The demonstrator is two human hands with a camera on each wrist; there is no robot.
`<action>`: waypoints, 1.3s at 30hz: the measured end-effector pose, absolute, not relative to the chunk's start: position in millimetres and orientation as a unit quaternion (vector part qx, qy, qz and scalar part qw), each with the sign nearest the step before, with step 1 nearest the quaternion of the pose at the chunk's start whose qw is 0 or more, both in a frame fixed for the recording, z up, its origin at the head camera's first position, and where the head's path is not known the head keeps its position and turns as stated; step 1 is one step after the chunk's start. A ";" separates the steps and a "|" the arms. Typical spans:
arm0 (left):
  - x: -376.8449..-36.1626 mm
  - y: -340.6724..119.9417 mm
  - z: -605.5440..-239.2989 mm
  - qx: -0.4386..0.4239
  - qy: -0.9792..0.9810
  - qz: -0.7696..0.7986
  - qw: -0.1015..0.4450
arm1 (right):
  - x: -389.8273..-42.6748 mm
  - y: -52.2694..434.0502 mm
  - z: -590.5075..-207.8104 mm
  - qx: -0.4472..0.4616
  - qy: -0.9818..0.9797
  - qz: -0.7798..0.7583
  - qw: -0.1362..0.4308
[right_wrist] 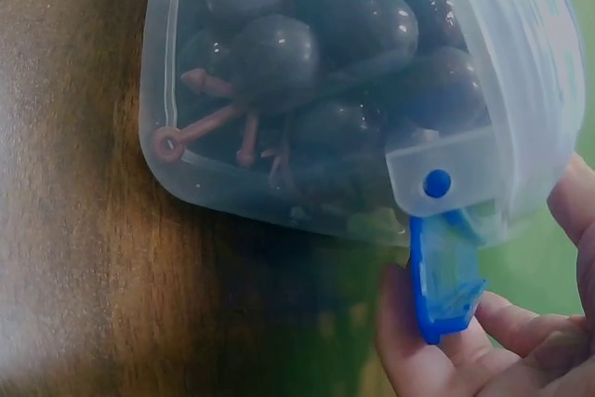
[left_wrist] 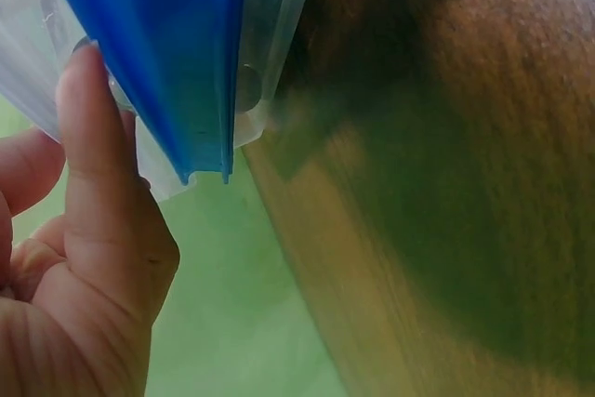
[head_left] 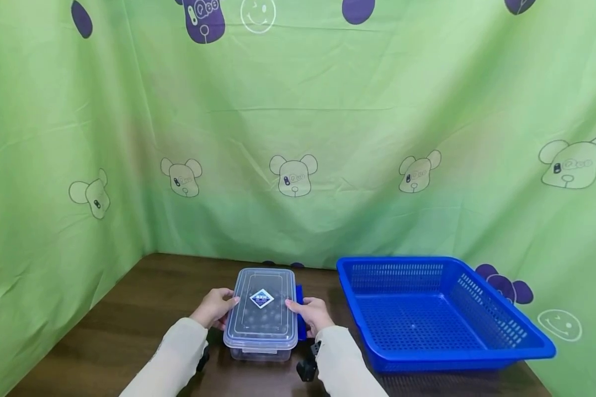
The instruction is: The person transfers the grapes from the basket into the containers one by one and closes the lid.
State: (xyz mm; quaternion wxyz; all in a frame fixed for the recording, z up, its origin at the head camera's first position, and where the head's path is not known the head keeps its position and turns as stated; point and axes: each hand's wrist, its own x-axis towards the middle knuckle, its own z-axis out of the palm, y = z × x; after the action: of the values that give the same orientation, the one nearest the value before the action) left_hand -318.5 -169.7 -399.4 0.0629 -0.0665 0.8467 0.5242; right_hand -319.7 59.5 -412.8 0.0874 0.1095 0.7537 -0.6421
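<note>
A clear plastic storage box (head_left: pixel 260 353) with a translucent lid (head_left: pixel 263 275) sits on the table between my hands. A diamond-shaped sticker marks the lid. My left hand (head_left: pixel 216 307) grips the box's left side, its thumb over the lid edge; the left wrist view shows a blue latch (left_wrist: pixel 172 53) beside a finger. My right hand (head_left: pixel 314 314) holds the right side, thumb on the lid and fingers at the other blue latch (right_wrist: pixel 442 276), which sticks outward. Through the wall show several dark round balls (right_wrist: pixel 274 62) and small reddish-brown pieces (right_wrist: pixel 209 125).
A blue perforated plastic basket (head_left: pixel 449 355) stands on the brown wooden table (head_left: pixel 124 331), to the right of the box. Green printed cloth (head_left: pixel 298 220) hangs behind and at both sides. Dark wrist devices (head_left: pixel 308 368) are strapped under the pale sleeves (head_left: pixel 345 358).
</note>
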 end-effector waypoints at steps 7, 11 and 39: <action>-323.2 -169.2 -389.7 -0.058 0.862 0.498 0.075 | -324.2 60.5 -408.8 0.114 0.762 -0.630 0.092; -324.0 -171.3 -386.7 -0.053 0.869 0.484 0.084 | -324.8 59.4 -409.2 0.119 0.779 -0.610 0.081; -321.3 -167.6 -388.4 -0.066 0.871 0.478 0.090 | -329.1 51.9 -400.7 0.077 0.818 -0.570 0.035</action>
State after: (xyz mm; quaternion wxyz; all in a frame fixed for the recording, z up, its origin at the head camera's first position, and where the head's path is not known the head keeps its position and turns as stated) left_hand -321.3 -167.6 -388.4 0.0903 -0.0663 0.8709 0.4784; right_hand -329.1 51.9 -400.7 0.0352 0.0770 0.8175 -0.5696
